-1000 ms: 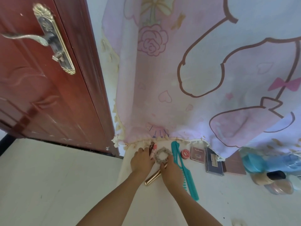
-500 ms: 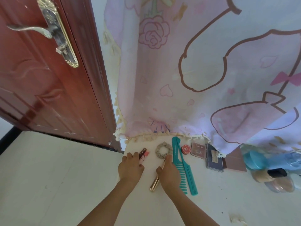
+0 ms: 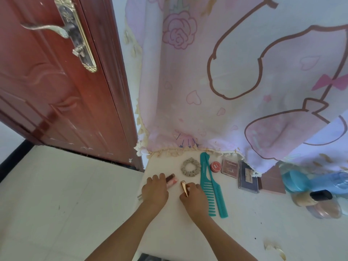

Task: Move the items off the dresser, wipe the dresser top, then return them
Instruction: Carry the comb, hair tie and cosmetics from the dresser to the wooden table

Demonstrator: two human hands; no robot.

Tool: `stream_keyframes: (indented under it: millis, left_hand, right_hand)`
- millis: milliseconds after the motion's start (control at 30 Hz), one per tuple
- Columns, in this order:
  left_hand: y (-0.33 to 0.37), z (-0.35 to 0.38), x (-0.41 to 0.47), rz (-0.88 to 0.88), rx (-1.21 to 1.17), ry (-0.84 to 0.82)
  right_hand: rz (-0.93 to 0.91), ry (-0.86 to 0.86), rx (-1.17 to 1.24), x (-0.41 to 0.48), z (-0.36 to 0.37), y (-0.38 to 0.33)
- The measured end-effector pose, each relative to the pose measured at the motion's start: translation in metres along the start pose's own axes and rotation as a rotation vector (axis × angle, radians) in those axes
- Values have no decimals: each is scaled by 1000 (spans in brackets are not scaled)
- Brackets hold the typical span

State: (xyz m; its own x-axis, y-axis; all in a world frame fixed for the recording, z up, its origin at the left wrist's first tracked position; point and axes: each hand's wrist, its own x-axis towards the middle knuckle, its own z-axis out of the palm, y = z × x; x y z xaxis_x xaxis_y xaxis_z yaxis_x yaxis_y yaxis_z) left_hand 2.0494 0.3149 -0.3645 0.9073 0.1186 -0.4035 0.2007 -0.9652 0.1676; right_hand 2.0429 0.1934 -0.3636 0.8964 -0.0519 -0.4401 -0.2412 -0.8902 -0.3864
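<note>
Left hand [image 3: 155, 190] grips pink tube [image 3: 172, 179], right hand [image 3: 194, 197] pinches gold tube [image 3: 184, 185], both low over dresser top [image 3: 169, 240] near left edge. Risk: slim tubes slip, roll off edge; right wrist nudges teal comb [image 3: 203, 172].

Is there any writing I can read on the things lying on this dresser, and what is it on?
Nothing here reads clearly.
Teal comb: small white print along the handle, too small to read.
Red tin: white lettering on the lid, blurred.
Pink compact: a line of script, blurred.
Dark case: tan label, unreadable.
</note>
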Motion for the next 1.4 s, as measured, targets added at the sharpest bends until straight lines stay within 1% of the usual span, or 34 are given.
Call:
stream_keyframes:
  millis: [167, 300, 433, 533, 633, 700, 800, 900, 1000, 1067, 1133, 1200, 1233, 1300, 1400]
  left_hand:
    - [0, 0, -2, 15, -29, -20]
    - [2, 2, -6, 23, 8, -25]
    - [-3, 1, -7, -11, -89, -26]
    - [-13, -1, -9, -41, -230, 11]
    - [-23, -5, -12, -73, -309, 60]
    - [-30, -9, -15, -105, -353, 125]
    - [-45, -17, -28, -157, -356, 256]
    - [-65, -25, -51, -247, -284, 354]
    - [-86, -26, -84, -404, -228, 386]
    - [-99, -25, -113, -496, -220, 469]
    - [-113, -13, -141, -558, -159, 557]
    - [-121, -6, -172, -648, -233, 540]
    - [-125, -3, -187, -694, -268, 558]
    - [-133, 3, -216, -806, -294, 558]
    - [-147, 6, -261, -934, -374, 612]
  right_hand:
    - [-24, 26, 31, 2, -3, 2]
    - [-16, 34, 61, 5, -6, -2]
    - [-20, 51, 94, 6, -9, -2]
    - [-46, 80, 123, 7, -12, -5]
    - [-112, 91, 121, 8, -18, -13]
    - [-168, 84, 110, 7, -21, -21]
    - [-286, 73, 107, 3, -22, -40]
    - [-430, 41, 126, -4, -18, -63]
    - [-574, -12, 128, -20, -9, -86]
    - [-669, -68, 147, -35, 0, -99]
    - [-775, -121, 166, -52, 9, -108]
    - [-877, -162, 156, -69, 19, -116]
    - [-917, -176, 138, -79, 23, -120]
    - [-986, -193, 97, -99, 32, -128]
    - [-1106, -227, 70, -133, 47, -146]
